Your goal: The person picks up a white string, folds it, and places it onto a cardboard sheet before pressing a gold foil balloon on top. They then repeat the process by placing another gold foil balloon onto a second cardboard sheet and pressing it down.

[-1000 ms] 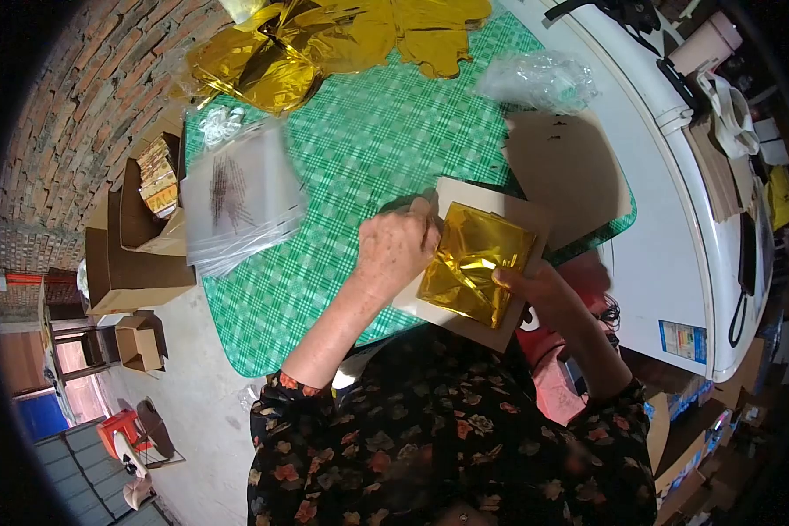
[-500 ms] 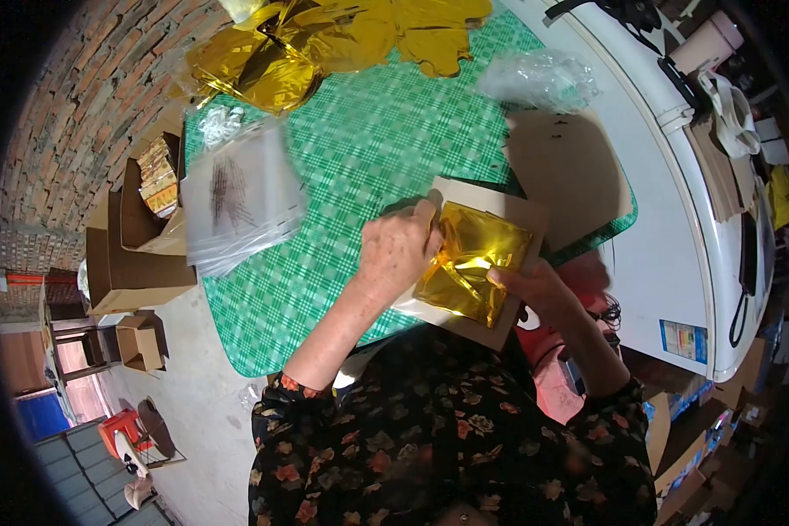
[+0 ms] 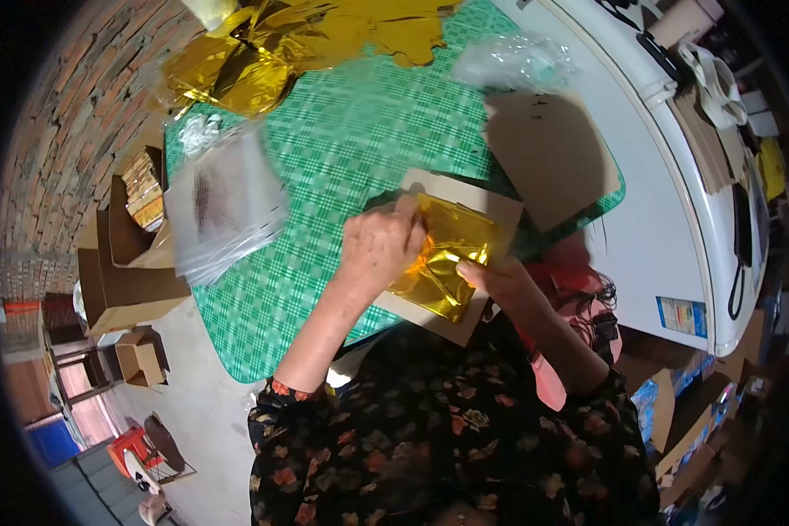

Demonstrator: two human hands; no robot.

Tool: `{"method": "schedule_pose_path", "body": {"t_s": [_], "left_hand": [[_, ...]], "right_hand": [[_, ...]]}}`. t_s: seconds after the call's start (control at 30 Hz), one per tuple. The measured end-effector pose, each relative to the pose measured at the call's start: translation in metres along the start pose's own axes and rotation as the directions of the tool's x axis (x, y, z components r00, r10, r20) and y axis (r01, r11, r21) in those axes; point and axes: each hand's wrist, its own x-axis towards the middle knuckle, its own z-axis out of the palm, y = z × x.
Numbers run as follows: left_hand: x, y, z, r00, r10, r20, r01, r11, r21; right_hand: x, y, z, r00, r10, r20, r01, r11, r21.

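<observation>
A folded piece of shiny gold foil [image 3: 472,230] lies on a square of brown cardboard [image 3: 497,204], just above the table's near edge. My left hand [image 3: 379,248] is closed on the foil's left side, its fingertips pinching a crease and partly hidden. From the right, my right hand [image 3: 506,285] grips the foil and cardboard together. Its thumb presses on the foil, while the other fingers are out of sight underneath. Creases in the foil run between the two hands.
More flat gold foil [image 3: 324,39] is heaped at the table's [image 3: 324,167] far end. Clear plastic sleeves [image 3: 228,206] are stacked at left, beside open cardboard boxes [image 3: 131,289]. Crumpled clear plastic [image 3: 517,63] and a larger cardboard sheet [image 3: 552,158] lie at right, near a white appliance [image 3: 657,219].
The whole view has shifted slightly, so the table, hands and foil appear further left. Both hands keep their hold on the gold foil, with little visible change in its folds.
</observation>
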Motion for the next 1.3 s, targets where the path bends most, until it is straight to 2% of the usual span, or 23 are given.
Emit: {"method": "schedule_pose_path", "body": {"t_s": [0.07, 0.1, 0.2, 0.3, 0.4, 0.5, 0.6, 0.63, 0.73, 0.87, 0.9, 1.1, 1.3], "left_hand": [[0.000, -0.003, 0.003, 1.000, 0.006, -0.006, -0.006, 1.000, -0.007], [-0.001, -0.004, 0.005, 1.000, 0.016, -0.024, -0.016, 1.000, -0.003], [-0.001, -0.006, 0.007, 0.999, 0.030, -0.031, -0.030, 1.000, -0.001], [0.001, -0.003, 0.002, 0.998, 0.045, -0.042, -0.046, 0.999, -0.029], [-0.001, -0.005, 0.004, 0.992, 0.114, -0.060, -0.112, 0.993, 0.031], [-0.002, -0.007, 0.004, 0.992, 0.117, -0.036, -0.115, 0.991, 0.068], [-0.003, -0.007, -0.001, 0.994, 0.105, -0.004, -0.105, 0.993, 0.060], [-0.003, -0.007, -0.003, 0.996, 0.094, 0.009, -0.094, 0.994, 0.054], [-0.004, -0.013, 0.001, 0.994, 0.111, -0.014, -0.111, 0.993, 0.036], [-0.004, -0.017, 0.005, 0.995, 0.096, -0.027, -0.095, 0.995, 0.041], [-0.005, -0.018, 0.006, 0.996, 0.089, -0.028, -0.088, 0.996, 0.023], [-0.006, -0.021, 0.006, 0.995, 0.071, -0.068, -0.075, 0.996, -0.057], [-0.006, -0.022, 0.005, 0.997, 0.059, -0.047, -0.062, 0.997, -0.044]], "right_hand": [[-0.008, -0.006, 0.005, 0.999, -0.040, -0.036, 0.041, 0.999, 0.032], [-0.015, -0.008, -0.007, 0.969, 0.244, 0.049, -0.242, 0.970, -0.034], [-0.031, -0.017, -0.009, 0.973, 0.226, 0.053, -0.231, 0.964, 0.134], [-0.046, -0.017, -0.003, 0.981, 0.193, -0.030, -0.180, 0.952, 0.247], [-0.042, 0.015, -0.001, 0.998, 0.057, -0.028, -0.054, 0.991, 0.123], [-0.037, 0.023, 0.002, 0.999, 0.043, 0.009, -0.044, 0.995, 0.092], [-0.040, 0.002, 0.014, 0.997, 0.078, 0.008, -0.078, 0.978, 0.194], [-0.043, -0.010, 0.017, 0.998, 0.053, 0.046, -0.065, 0.944, 0.323], [-0.038, -0.017, 0.022, 0.997, -0.052, 0.062, 0.032, 0.956, 0.293], [-0.017, -0.003, 0.032, 0.987, -0.136, 0.087, 0.082, 0.889, 0.451], [-0.012, -0.003, 0.033, 0.979, -0.166, 0.117, 0.101, 0.898, 0.429], [-0.003, -0.016, 0.041, 0.955, -0.247, 0.162, 0.122, 0.827, 0.548], [0.008, -0.012, 0.049, 0.934, -0.317, 0.167, 0.158, 0.782, 0.603]]}}
